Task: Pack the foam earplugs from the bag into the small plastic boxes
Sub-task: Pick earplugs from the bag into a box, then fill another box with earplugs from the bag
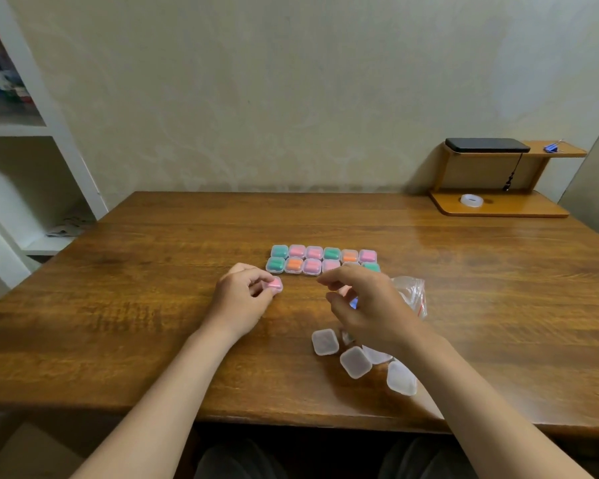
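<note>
Two rows of small clear plastic boxes (312, 260) filled with green, pink and orange earplugs lie on the wooden table (153, 271). My left hand (242, 299) pinches one more small box holding pink earplugs (274, 285), just below the left end of the rows. My right hand (363, 305) hovers with loosely curled fingers over the clear zip bag (410, 292), hiding most of it; a blue earplug (353, 302) shows under the fingers. Several empty clear boxes (355, 361) lie under my right wrist.
A wooden desk shelf (498, 205) stands at the back right with a dark phone (486, 145) on top and a tape roll (471, 200) on its base. A white shelving unit (32, 133) stands left of the table.
</note>
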Motion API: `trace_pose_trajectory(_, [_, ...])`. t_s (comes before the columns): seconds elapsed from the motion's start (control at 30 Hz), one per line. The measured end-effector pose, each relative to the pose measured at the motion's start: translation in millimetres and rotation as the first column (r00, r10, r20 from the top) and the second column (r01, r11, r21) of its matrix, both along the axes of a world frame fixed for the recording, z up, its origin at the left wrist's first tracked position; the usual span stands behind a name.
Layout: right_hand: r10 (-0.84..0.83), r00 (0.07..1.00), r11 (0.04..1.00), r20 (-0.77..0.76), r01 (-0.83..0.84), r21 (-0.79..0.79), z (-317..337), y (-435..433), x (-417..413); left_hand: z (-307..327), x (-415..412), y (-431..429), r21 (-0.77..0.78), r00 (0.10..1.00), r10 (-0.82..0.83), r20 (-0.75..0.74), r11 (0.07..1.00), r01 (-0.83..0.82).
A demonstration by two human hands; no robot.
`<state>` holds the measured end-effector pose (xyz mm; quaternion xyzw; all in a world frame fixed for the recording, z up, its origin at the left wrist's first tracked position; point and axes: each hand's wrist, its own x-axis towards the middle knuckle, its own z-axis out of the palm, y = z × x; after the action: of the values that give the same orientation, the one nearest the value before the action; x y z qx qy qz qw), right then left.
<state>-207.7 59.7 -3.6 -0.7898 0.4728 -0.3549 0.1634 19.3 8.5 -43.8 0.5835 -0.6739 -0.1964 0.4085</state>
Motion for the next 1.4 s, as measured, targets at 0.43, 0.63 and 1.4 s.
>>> trace_pose_trajectory(0.43, [-0.004,1.0,1.0,-0.018,0.004,-0.002,0.3,-2.5,-7.6,-9.0,-4.1,-20.6,-0.004,0.987,0.071,0.145,0.997,-0.071])
trace_pose_trajectory(0.63, [-0.004,0.999,1.0,-0.044,0.005,0.031,2.6,-0.8,-7.1,-11.2,-2.2,-21.3,0.016,0.994,0.058,0.096,0.998,-0.059])
trace_pose_trajectory(1.4, [-0.044,0.999,0.999,-0.022,0.045,0.031,4.1,20.8,-17.2,23.3,-41.4,55.4,0.264,0.8,-0.489,0.347,0.87,0.417])
